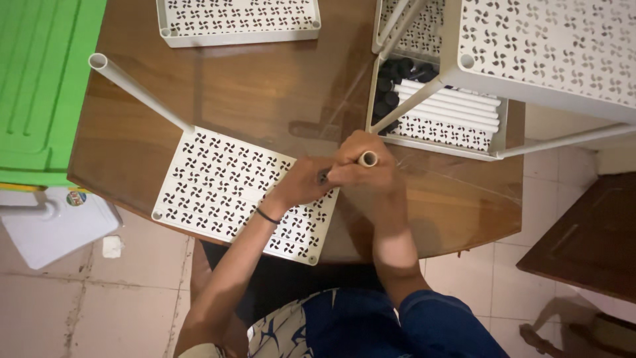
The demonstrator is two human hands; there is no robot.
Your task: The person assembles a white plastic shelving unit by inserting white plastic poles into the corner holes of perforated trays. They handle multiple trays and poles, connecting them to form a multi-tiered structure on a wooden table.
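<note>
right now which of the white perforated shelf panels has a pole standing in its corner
The panel under the hands, at the table's near edge. One white pole rises from its far left corner. The far panel has bare corner sockets.

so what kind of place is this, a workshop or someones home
Most likely a home room, not a workshop: a glass-topped wooden table, a tiled floor and a green plastic cabinet, with the hands fitting a white tube onto a perforated shelf panel.

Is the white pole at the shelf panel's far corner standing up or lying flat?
Standing up, though tilted. The white pole rises from the far left corner of the perforated shelf panel, its open end toward the camera.
</note>
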